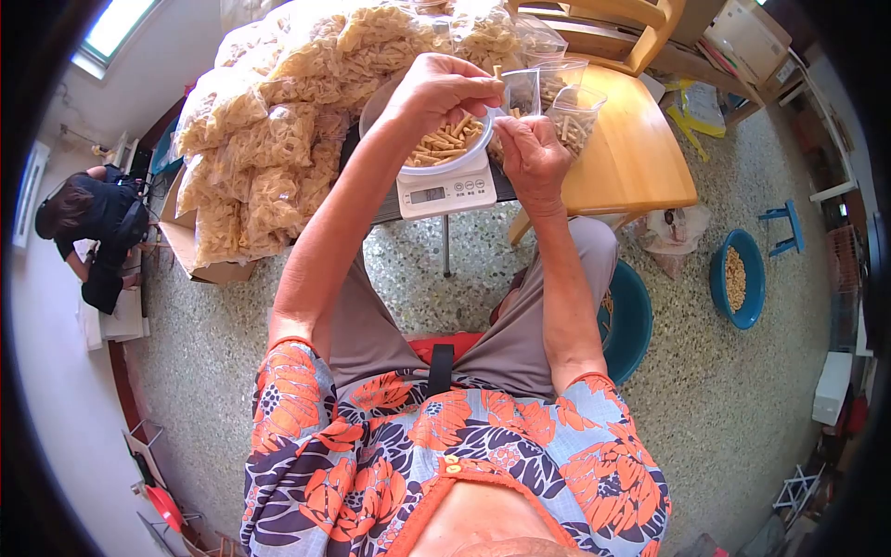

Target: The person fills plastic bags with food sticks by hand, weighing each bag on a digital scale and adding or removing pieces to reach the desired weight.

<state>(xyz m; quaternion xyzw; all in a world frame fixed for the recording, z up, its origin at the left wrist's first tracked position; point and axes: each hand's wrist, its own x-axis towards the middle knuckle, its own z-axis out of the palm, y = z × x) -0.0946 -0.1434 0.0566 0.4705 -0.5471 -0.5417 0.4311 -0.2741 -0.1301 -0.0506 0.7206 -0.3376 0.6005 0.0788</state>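
Note:
My left hand (444,91) is above a white bowl (449,170), its fingers pinched on a short brown stick (497,71) that pokes up past the fingertips. The bowl holds many similar sticks (444,143) and rests on a white digital scale (447,193); its display is too small to read surely. Just right of the bowl, my right hand (535,156) is closed on the edge of a clear plastic bag (522,90), which stands open between my hands. Some sticks show in the bag's lower part, partly hidden by my right hand.
Filled clear bags (575,113) stand on a wooden chair (640,153) at the right. A tall pile of packed bags (278,139) rises at the left. Teal tubs (631,325) are on the floor at the right. Another person (107,213) bends over at the far left.

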